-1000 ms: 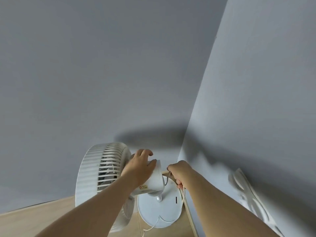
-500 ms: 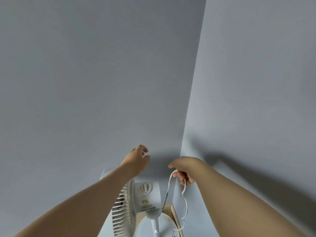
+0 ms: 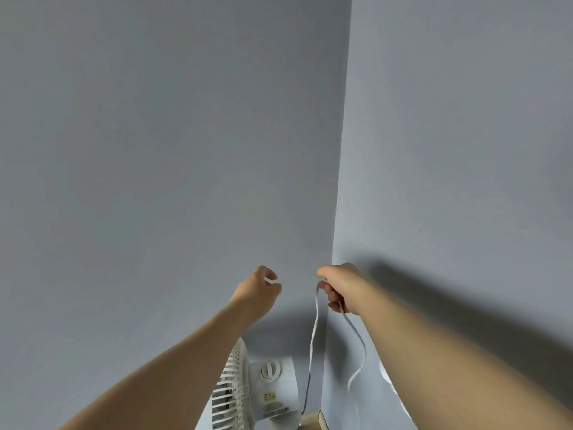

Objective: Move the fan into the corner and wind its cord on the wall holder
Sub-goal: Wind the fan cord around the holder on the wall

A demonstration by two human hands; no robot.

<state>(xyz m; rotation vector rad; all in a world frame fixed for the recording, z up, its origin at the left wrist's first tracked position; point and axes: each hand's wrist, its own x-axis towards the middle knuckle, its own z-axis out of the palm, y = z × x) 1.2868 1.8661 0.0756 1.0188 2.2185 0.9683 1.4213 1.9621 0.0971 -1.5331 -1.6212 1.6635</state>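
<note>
Right hand [image 3: 341,287] grips the cord [image 3: 314,330], which hangs straight down to the fan [image 3: 273,386]; left hand [image 3: 257,288] alongside, loosely curled, empty.

Two plain grey-blue walls: left wall [image 3: 139,150] and right wall [image 3: 465,119], joined at a vertical corner seam [image 3: 341,181] right of centre. Dark shadows low on both. Small light wood patch [image 3: 313,421] at near bottom edge, below seam.
</note>
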